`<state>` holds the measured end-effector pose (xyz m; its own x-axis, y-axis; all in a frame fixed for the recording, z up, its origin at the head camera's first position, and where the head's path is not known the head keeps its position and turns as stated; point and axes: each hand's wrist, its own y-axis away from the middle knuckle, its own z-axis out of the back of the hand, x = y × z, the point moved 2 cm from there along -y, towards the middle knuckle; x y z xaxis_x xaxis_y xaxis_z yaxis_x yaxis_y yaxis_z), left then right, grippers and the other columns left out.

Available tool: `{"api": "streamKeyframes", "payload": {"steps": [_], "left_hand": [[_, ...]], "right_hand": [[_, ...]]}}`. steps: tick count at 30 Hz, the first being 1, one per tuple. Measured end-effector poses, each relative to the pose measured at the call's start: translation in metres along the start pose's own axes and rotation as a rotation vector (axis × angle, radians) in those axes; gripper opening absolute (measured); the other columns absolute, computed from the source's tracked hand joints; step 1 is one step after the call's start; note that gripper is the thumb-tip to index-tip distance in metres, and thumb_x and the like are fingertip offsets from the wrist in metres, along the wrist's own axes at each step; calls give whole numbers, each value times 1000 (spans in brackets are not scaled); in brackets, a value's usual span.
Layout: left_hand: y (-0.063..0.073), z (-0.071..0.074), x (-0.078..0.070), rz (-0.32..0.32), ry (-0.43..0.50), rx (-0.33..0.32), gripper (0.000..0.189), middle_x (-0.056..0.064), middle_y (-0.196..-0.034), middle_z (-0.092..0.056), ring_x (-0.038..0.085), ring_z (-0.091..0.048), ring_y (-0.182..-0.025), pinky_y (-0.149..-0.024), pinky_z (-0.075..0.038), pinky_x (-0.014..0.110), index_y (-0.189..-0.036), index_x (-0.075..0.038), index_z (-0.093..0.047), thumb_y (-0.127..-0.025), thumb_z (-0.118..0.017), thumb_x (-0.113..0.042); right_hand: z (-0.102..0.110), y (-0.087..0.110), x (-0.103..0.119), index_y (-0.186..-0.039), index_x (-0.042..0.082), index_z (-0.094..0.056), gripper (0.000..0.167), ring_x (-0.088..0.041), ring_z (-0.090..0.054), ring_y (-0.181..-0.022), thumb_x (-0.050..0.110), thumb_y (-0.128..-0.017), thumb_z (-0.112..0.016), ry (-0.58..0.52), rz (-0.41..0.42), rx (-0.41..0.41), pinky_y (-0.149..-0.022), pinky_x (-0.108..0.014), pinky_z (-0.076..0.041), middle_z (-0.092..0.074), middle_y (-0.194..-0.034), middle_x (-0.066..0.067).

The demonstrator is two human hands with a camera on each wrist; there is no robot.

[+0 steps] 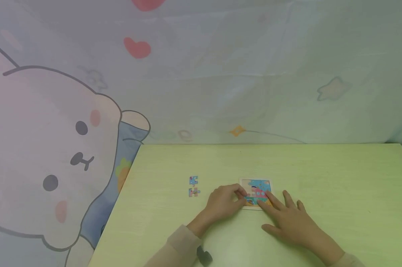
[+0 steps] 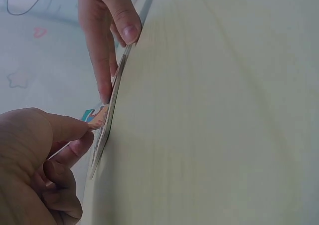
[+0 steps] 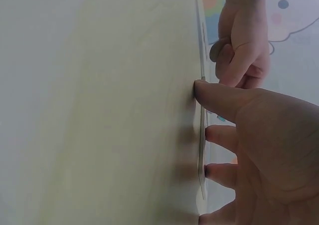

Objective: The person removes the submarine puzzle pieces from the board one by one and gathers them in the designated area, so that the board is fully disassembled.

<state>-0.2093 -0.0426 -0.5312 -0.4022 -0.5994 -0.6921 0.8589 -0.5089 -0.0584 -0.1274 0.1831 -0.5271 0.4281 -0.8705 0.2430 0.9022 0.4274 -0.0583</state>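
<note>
A small jigsaw puzzle in a white-edged tray [image 1: 272,185] lies on the table, with blue, pink and teal pieces in it and a bare beige area at its upper left. My left hand [image 1: 225,200] is at the tray's left side. Between its thumb and finger it pinches a puzzle piece [image 2: 97,116], orange and teal, tilted against the tray in the left wrist view. From the other side my right hand [image 1: 292,222] reaches in with spread fingers. Its index and middle fingertips rest on the puzzle, and its thumb is near the lower edge in the right wrist view.
Two loose puzzle pieces, an upper one [image 1: 193,180] and a lower one [image 1: 193,192], lie left of the tray on the pale table [image 1: 337,178]. Behind the table hangs a printed cloth [image 1: 221,74] with a bear and hearts. A dark object [image 1: 204,256] sits beside the left sleeve.
</note>
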Motion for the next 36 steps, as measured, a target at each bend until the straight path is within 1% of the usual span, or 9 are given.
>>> {"api": "streamKeyframes", "payload": {"steps": [6,11,13,16,20,23,27,30,36], "left_hand": [[9,8,-1,28,36,-42,12,-19,-93,-71,1,-35,-51,-50,-32,21,-106,-22,-76,-96,-69,-23],[24,25,6,70,73,-76,15,-17,-94,-71,4,-27,-47,-45,-27,21,-108,-20,-76,-95,-68,-22],[32,32,11,78,71,-89,15,-16,-94,-71,4,-28,-47,-45,-28,22,-108,-20,-76,-95,-68,-22],[43,43,21,92,40,-105,14,-17,-94,-71,2,-43,-56,-55,-41,26,-107,-21,-76,-95,-69,-23],[59,55,35,138,10,-123,13,-19,-92,-71,5,-61,-85,-73,-49,36,-105,-23,-76,-95,-69,-24],[69,62,46,171,6,-133,12,-17,-93,-72,11,-62,-83,-62,-46,31,-105,-23,-77,-95,-69,-23],[80,71,60,215,0,-135,10,-13,-95,-72,12,-53,-64,-50,-33,25,-103,-22,-76,-95,-70,-21],[86,77,68,249,-11,-144,9,-13,-93,-72,9,-47,-60,-52,-33,26,-102,-21,-76,-94,-72,-20],[90,89,77,269,-23,-161,9,-9,-91,-72,8,-44,-59,-54,-35,27,-101,-18,-76,-93,-73,-18]], "right_hand": [[0,0,0,-152,23,-55,66,-66,-34,-137,54,-96,-68,0,-9,4,-92,-85,-34,-45,-159,-14],[-1,0,0,-152,23,-55,66,-65,-34,-137,54,-95,-68,5,-10,1,-92,-84,-34,-46,-159,-13],[-1,0,0,-152,23,-55,66,-65,-34,-138,54,-95,-68,4,-9,2,-93,-84,-34,-46,-159,-13],[-2,0,0,-153,23,-54,66,-64,-34,-138,53,-96,-68,4,-8,4,-93,-84,-34,-45,-159,-12],[-2,1,0,-153,23,-54,66,-63,-34,-139,53,-96,-68,3,-11,1,-94,-83,-34,-45,-160,-12],[-2,1,-1,-153,23,-54,66,-63,-34,-139,53,-96,-68,2,-14,-1,-94,-83,-34,-45,-160,-12],[-3,2,-1,-153,23,-53,66,-62,-34,-139,53,-96,-68,0,-15,-2,-94,-83,-34,-44,-160,-12],[-2,2,-1,-153,23,-54,66,-63,-34,-139,53,-96,-68,2,-13,-2,-94,-83,-34,-44,-160,-12],[-3,1,-1,-153,24,-53,66,-62,-35,-139,52,-96,-69,10,-11,-14,-94,-82,-35,-45,-160,-12]]}}
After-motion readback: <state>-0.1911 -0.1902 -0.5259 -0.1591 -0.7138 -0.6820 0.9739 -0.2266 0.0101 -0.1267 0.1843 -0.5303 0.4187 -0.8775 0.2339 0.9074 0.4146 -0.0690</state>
